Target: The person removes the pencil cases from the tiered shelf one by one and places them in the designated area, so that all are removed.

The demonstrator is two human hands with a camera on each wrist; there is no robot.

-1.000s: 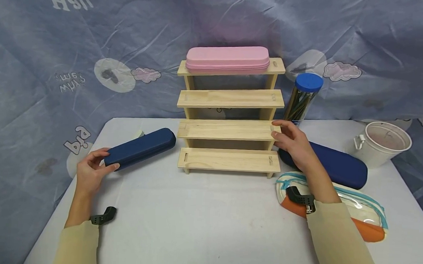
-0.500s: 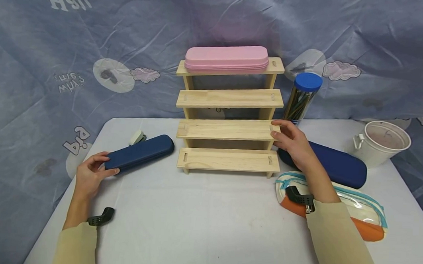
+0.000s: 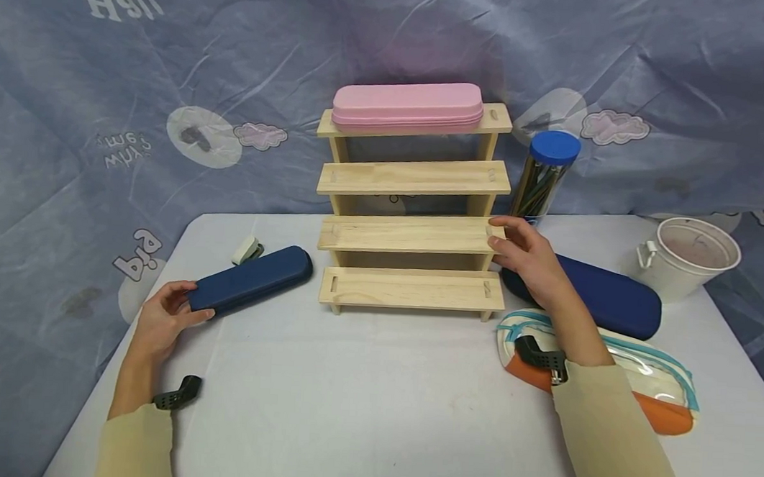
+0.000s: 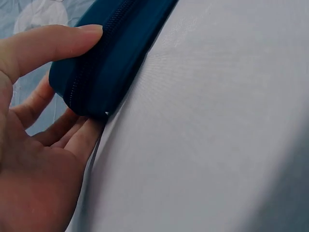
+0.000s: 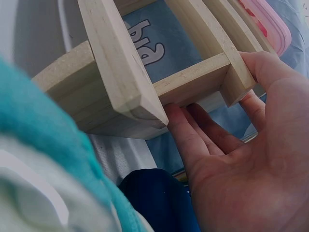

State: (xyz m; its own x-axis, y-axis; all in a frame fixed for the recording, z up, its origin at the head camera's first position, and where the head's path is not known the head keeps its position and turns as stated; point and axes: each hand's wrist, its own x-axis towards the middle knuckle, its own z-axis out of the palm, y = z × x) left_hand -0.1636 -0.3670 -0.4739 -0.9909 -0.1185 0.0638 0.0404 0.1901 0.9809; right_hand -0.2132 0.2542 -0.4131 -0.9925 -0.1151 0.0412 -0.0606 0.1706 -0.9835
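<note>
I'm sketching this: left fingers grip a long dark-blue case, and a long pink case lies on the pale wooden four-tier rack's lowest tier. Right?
Not quite: the head view shows the long pink case on the top tier of the pale wooden rack. The left fingers do grip the long dark-blue case.

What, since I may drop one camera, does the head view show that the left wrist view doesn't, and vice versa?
Only the head view, among other things: the rack, pink case, jar, bucket, pouch and right hand.
Only the left wrist view: the zipper of the held case, its teeth discernible.
Both: the left hand gripping the held case, and the white table.
</note>
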